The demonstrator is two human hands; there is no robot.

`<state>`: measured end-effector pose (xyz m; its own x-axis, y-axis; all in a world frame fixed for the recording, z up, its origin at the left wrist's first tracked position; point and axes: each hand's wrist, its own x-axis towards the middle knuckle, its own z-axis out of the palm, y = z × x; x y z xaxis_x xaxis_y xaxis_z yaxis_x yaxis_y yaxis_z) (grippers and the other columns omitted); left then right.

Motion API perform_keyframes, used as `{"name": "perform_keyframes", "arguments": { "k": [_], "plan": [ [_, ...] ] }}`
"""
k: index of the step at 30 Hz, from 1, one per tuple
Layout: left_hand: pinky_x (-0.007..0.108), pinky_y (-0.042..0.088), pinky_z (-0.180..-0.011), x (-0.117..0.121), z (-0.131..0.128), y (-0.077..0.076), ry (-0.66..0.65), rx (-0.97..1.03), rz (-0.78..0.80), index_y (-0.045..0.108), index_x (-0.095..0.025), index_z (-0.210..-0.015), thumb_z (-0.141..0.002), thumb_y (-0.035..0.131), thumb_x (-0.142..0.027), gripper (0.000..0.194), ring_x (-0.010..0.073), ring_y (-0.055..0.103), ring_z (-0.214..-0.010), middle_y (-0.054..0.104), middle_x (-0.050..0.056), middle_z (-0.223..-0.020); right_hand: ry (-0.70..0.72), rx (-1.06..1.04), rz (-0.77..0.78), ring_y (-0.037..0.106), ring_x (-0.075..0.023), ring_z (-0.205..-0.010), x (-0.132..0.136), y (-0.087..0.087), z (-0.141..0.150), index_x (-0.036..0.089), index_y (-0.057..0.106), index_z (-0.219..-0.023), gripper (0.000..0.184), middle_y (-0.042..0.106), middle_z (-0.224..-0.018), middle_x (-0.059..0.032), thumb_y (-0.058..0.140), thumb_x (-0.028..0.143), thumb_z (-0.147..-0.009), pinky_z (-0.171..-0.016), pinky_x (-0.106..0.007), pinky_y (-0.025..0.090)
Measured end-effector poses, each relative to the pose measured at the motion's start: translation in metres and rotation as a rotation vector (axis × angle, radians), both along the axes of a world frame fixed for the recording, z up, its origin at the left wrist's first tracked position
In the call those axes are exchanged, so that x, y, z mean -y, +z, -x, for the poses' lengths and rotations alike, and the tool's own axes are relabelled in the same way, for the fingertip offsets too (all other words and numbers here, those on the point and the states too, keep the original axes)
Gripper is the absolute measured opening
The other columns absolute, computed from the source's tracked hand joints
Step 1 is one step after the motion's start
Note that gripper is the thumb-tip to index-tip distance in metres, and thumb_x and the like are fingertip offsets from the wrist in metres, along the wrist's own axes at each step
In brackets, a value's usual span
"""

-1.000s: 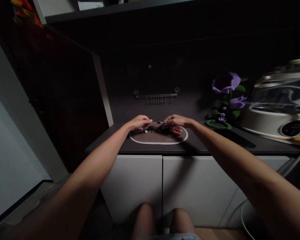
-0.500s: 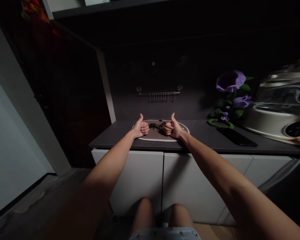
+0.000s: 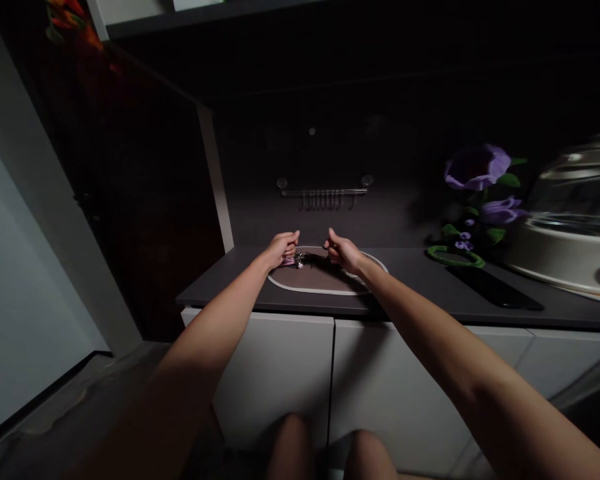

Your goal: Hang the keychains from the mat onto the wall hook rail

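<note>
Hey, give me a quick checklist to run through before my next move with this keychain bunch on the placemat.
1. Left hand at the keychain bunch: ok, its fingers sit over the bunch's pinkish end.
2. Right hand gripping the bunch: not ok, it looks open with its fingers raised.
3. Bunch lying on the oval placemat: ok.
4. Dark end of the bunch: cannot tell, it is lost in shadow.
5. Black slab apart from both hands: ok, it lies well to the right.
</note>
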<state>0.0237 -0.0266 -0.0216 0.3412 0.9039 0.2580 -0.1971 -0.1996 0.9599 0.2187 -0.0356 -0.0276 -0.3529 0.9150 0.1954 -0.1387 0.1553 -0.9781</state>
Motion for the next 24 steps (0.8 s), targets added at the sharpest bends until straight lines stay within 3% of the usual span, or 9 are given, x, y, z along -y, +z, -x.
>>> {"name": "perform_keyframes", "arguments": {
  "k": [3,7,10,15,19,24],
  "plan": [
    [0.017,0.019,-0.039,-0.016,0.000,0.001,0.197,-0.132,-0.155,0.048,-0.015,-0.060,-0.077,0.055,-0.032,0.025,0.0030,0.028,-0.035,0.036,-0.006,-0.040,-0.173,0.048,-0.086,0.025,-0.0049,-0.032,-0.014,0.001,0.011,0.018,0.049,-0.074,0.025,0.033,-0.038,0.0090,0.049,0.042,-0.078,-0.036,-0.018,0.020],
    [0.017,0.029,-0.048,-0.037,-0.002,-0.002,0.377,-0.306,-0.308,0.053,-0.016,-0.066,-0.073,0.057,-0.022,0.010,0.0056,0.041,-0.046,0.049,-0.004,-0.050,-0.314,0.115,-0.142,0.037,-0.0052,-0.035,-0.038,0.000,0.026,0.017,0.049,-0.080,0.005,0.047,-0.050,0.0060,0.047,0.023,-0.078,-0.037,-0.018,0.028],
    [0.019,0.031,-0.054,-0.049,-0.002,-0.007,0.471,-0.429,-0.420,0.055,-0.017,-0.067,-0.073,0.054,-0.018,0.006,0.0078,0.044,-0.052,0.051,-0.003,-0.054,-0.388,0.168,-0.171,0.046,-0.0054,-0.044,-0.056,-0.005,0.036,0.017,0.049,-0.084,0.010,0.051,-0.061,0.0044,0.047,0.013,-0.075,-0.043,-0.017,0.036],
    [0.021,0.033,-0.059,-0.066,0.003,-0.025,0.607,-0.516,-0.511,0.056,-0.018,-0.066,-0.075,0.050,-0.016,0.010,0.0105,0.045,-0.057,0.052,-0.001,-0.059,-0.503,0.352,-0.361,0.050,-0.0074,-0.057,-0.075,-0.017,0.044,0.017,0.054,-0.084,0.011,0.055,-0.069,0.0018,0.051,0.016,-0.074,-0.059,-0.021,0.042],
    [0.022,0.036,-0.068,-0.077,0.008,-0.037,0.614,-0.585,-0.559,0.058,-0.018,-0.063,-0.071,0.055,-0.015,0.009,0.0130,0.048,-0.065,0.053,0.001,-0.063,-0.514,0.592,-0.553,0.053,-0.0122,-0.071,-0.072,-0.023,0.042,0.017,0.059,-0.078,0.007,0.061,-0.077,-0.0029,0.054,0.016,-0.072,-0.074,-0.026,0.040],
    [0.025,0.038,-0.076,-0.082,0.012,-0.043,0.637,-0.892,-0.557,0.064,-0.017,-0.073,-0.073,0.055,-0.020,0.010,0.0157,0.052,-0.076,0.060,0.006,-0.078,-0.490,0.852,-0.621,0.056,-0.0149,-0.078,-0.070,-0.025,0.039,0.017,0.062,-0.081,0.012,0.064,-0.084,-0.0059,0.051,0.017,-0.076,-0.073,-0.025,0.038]
  ]
}}
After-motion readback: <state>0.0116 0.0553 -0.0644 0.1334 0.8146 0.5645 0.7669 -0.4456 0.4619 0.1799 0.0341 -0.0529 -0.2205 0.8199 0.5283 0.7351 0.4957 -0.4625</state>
